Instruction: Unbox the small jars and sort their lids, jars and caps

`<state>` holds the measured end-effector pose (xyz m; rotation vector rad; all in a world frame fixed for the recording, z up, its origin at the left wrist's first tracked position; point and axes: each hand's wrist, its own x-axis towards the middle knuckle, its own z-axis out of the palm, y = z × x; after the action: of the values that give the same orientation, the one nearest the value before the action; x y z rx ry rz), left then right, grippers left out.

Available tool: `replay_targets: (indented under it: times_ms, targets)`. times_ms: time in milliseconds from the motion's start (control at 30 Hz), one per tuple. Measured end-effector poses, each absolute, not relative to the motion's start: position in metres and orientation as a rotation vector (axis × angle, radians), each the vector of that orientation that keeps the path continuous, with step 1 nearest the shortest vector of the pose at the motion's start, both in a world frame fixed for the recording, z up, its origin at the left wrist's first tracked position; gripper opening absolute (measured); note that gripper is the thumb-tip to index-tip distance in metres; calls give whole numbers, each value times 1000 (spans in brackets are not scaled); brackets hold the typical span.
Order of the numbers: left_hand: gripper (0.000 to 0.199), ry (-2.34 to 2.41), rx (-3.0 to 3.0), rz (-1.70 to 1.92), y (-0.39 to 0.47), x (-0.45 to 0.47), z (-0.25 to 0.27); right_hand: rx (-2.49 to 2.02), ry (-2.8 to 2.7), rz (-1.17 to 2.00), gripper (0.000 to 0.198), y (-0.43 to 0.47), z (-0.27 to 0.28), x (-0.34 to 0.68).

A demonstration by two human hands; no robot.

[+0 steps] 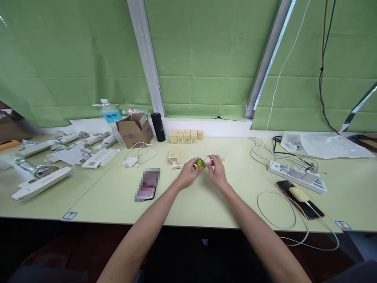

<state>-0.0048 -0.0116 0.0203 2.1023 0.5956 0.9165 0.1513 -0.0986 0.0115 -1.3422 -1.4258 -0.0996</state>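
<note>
While two bare forearms (259,232) reach in over the front edge of the pale counter (206,208), a dark phone (313,210) lies near that edge on the right, with a small yellowish case (299,194) on top of it and a white cable plugged into the case. To the left, another phone (148,185) lies with its screen blurred out.

Beyond the phones, the hands meet above the middle of the counter. The left hand (189,173) grips a small olive-green object (200,163) in its fingertips; the right hand (218,173) pinches a small white piece (207,160) just beside it, though whether the two touch I cannot tell. A power strip (297,177) sits well to the right.

Slightly farther, a small open box (174,160) stands near the left hand, and a white adapter (130,161) lies farther left. At the back are a row of small boxes (185,136), a black bottle (158,126) and an open cardboard box (135,133), with green blinds (200,59) behind.
</note>
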Motion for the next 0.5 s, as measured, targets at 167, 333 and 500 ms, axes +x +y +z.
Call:
replay_targets:
  times_ms: [167, 333, 500]
  targets:
    - [36, 719, 1972, 1007, 3, -7, 14, -1457, -1335, -121, 25, -88, 14, 180]
    - [36, 694, 1914, 1070, 4, -8, 14, -1876, -1535, -335, 25, -63, 23, 218]
    - [36, 725, 1922, 1054, 1, -9, 15, -2029, -1757, -439, 26, -44, 26, 233]
